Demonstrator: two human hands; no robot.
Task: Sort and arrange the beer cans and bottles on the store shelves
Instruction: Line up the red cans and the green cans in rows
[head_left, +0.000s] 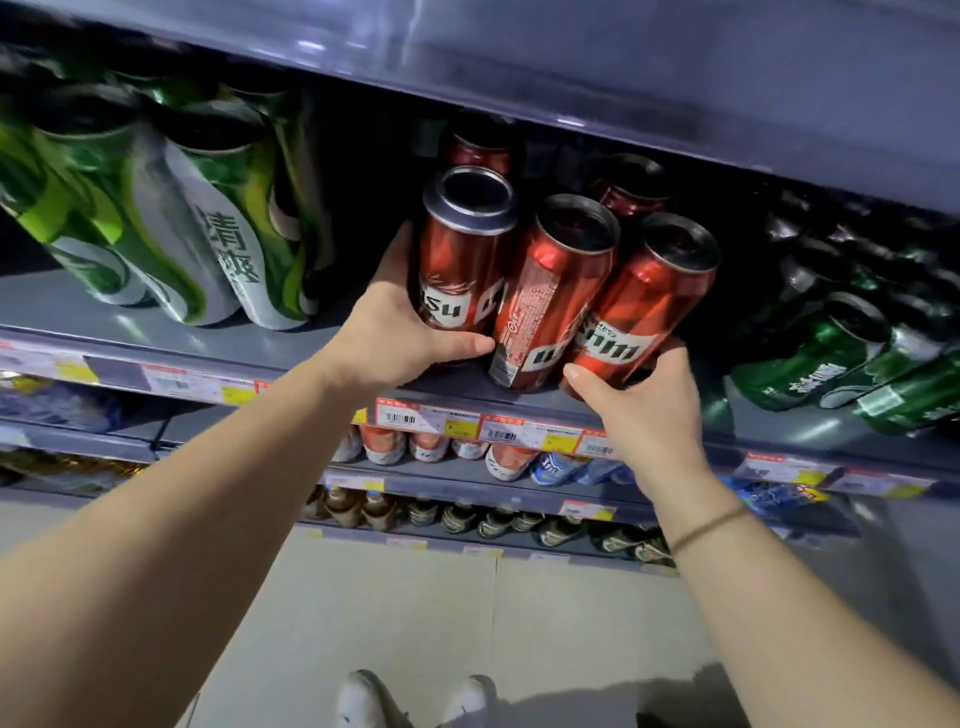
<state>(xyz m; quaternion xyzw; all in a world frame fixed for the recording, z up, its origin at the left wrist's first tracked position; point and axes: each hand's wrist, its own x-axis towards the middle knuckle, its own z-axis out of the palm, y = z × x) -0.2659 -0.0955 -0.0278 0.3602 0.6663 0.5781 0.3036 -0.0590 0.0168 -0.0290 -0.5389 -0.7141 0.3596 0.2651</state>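
While three red beer cans stand at the near edge of a grey shelf (156, 338), the left hand (395, 332) grips the left can (462, 254) and the right hand (644, 400) grips the right can (639, 301).

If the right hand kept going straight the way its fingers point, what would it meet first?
The right hand already holds the rightmost front red beer can at its base. Pushing on would press that can back toward the darker red can behind it, though depth is hard to judge.
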